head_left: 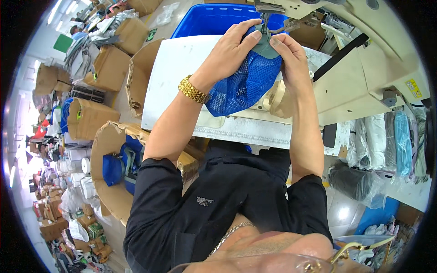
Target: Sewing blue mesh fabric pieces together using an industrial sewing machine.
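Evidently the sewing was midway: the blue mesh piece (248,84) hung below the needle area (265,22) of the cream sewing machine (359,82), its grey-green panel (266,49) up near the presser foot. The left hand (236,45) was clamped on the cloth, thumb over the panel's top; the right hand (291,52) pinched the panel's right edge between thumb and fingers. Mesh and panel appeared already joined, though the stitches were too small to make out, so how much of the seam was done could not be told. Finishing that edge and freeing the piece from the machine seemed left to do. The piece was over the white surface (170,73), in front of a blue bin (193,23). More blue pieces (112,169) lay in a cardboard box (101,157); whether finished or waiting was unclear.
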A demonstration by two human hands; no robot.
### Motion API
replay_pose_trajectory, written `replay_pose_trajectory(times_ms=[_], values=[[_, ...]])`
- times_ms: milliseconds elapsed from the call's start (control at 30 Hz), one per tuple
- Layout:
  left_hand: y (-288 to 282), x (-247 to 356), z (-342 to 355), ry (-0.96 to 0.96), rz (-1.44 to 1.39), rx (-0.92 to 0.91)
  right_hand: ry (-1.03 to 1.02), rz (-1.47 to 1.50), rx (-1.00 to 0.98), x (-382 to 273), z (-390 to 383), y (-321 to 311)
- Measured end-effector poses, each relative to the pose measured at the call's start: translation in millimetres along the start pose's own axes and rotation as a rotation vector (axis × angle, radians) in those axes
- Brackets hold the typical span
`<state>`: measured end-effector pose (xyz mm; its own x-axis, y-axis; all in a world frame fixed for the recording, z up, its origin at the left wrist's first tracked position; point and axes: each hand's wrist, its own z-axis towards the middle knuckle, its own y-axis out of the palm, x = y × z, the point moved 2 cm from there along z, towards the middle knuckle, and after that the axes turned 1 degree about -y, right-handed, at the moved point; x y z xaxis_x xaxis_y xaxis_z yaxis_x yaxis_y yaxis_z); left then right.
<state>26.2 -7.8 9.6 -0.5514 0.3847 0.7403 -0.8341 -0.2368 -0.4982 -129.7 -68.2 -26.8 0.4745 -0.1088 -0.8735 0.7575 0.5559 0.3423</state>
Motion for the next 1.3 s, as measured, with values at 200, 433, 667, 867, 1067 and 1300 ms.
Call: replay_pose_trajectory(times_ms=[200, 433, 667, 867, 1067, 1300], values=[[2.6, -2.7, 0.0, 0.017, -0.011, 0.028, -0.015, -0.010, -0.006, 3.4, 1.7, -1.3], [4.4, -7.8, 8.4, 0.031, -0.057, 0.047, -0.079, -0.056, 0.035, 4.2, 3.9, -3.7], [10.5, -12.0, 14.5, 0.047, -0.143, 0.073, -0.315, -0.231, 0.130, -20.9, -10.6, 15.1], [14.3, -14.2, 16.2, 0.041, -0.157, 0.104, -0.360, -0.489, 0.016, -92.0, -44.5, -15.2], [14.9, -22.5, 17.1, 0.140, -0.078, 0.112, -0.753, -1.104, 0.606, -281.6, -49.1, -98.7], [28.0, -39.7, 28.7, 0.207, -0.021, 0.096, -0.005, -1.333, 0.731, -414.8, 17.4, -317.4]])
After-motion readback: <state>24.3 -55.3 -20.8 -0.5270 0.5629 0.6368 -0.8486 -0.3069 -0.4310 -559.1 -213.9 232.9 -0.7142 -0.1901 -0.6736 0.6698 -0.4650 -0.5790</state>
